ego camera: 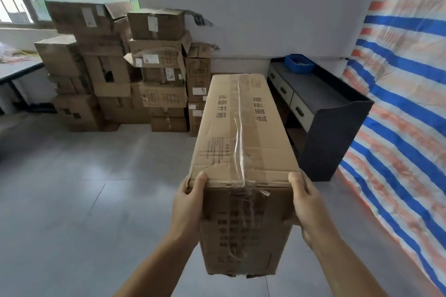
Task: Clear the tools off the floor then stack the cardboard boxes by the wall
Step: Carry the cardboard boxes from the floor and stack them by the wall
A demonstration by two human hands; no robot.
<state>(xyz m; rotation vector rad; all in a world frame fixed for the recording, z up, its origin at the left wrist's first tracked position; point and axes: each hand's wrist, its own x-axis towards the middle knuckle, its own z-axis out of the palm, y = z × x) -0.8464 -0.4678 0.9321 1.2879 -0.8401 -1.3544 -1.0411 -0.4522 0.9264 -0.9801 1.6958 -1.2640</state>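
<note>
Both bare arms reach forward. The left hand and right hand curl against opposite sides of the long brown cardboard box, thumbs on top, fingers hidden underneath.

the scene is being viewed from one head-worn wide-angle camera, angled forward and down, close over a held box, facing the far wall.
</note>
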